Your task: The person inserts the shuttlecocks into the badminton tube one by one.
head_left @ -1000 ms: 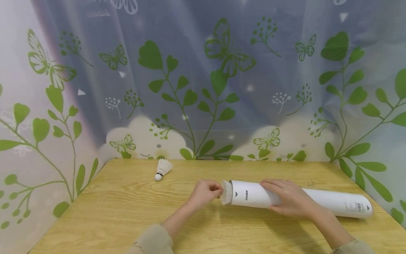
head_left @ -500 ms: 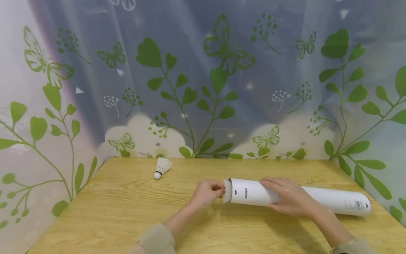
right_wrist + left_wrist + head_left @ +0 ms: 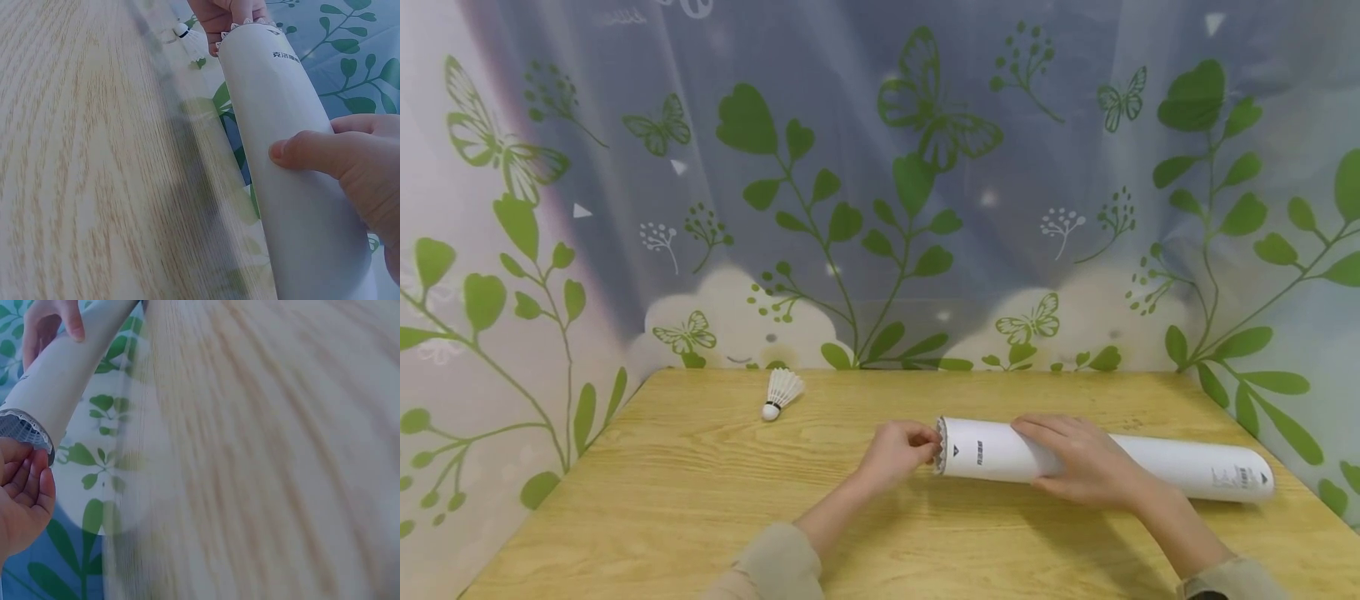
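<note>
My right hand (image 3: 1086,462) grips a long white shuttlecock tube (image 3: 1180,467) around its middle, with the thumb along the near side in the right wrist view. The tube lies nearly level over the table, its mouth facing left. Inside the mouth sits a white shuttlecock (image 3: 26,430), its feather tips just past the rim and the rest hidden by the tube wall. At the rim my left hand (image 3: 891,454) pinches the feather edge with curled fingers. A second shuttlecock (image 3: 781,394), white with a black band, lies farther back on the left.
Everything stands on a wood-grain table (image 3: 685,467). Behind it hangs a curtain (image 3: 865,167) printed with green leaves and butterflies, meeting the table's back edge and both sides.
My left hand has moved slightly right, and the shuttlecock that stuck out of the tube's mouth has slid in almost to the rim. The right hand keeps its grip on the tube.
</note>
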Demonstrator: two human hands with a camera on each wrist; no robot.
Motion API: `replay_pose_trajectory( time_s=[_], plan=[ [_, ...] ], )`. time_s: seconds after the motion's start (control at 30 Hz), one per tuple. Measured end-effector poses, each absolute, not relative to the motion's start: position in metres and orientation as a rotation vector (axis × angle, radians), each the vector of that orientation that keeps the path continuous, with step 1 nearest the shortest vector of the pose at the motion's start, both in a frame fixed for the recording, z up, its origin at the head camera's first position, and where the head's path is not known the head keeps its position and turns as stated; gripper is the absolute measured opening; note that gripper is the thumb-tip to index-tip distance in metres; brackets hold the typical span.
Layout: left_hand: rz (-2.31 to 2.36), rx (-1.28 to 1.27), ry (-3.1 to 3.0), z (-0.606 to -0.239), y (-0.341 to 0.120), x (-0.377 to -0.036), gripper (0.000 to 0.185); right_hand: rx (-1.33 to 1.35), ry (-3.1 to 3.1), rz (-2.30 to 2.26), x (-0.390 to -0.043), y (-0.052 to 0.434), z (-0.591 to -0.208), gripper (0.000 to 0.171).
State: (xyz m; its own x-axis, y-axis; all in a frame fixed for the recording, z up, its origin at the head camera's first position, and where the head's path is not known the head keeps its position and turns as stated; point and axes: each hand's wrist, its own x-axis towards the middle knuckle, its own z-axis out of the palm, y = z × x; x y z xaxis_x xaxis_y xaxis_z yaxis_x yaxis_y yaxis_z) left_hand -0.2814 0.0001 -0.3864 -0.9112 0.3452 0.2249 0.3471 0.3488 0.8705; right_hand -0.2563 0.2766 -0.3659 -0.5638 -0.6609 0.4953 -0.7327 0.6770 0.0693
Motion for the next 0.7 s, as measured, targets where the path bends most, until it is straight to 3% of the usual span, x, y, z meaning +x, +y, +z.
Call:
replay_pose_trajectory(
  time_s=[0.7],
  plan=[
    [-1.671,-0.680,-2.585,-0.3874,0.0053,-0.2821,0.010,1.061,-2.442,0.199,-0.2552,0.2743,-0.3659,0.073]
  ],
)
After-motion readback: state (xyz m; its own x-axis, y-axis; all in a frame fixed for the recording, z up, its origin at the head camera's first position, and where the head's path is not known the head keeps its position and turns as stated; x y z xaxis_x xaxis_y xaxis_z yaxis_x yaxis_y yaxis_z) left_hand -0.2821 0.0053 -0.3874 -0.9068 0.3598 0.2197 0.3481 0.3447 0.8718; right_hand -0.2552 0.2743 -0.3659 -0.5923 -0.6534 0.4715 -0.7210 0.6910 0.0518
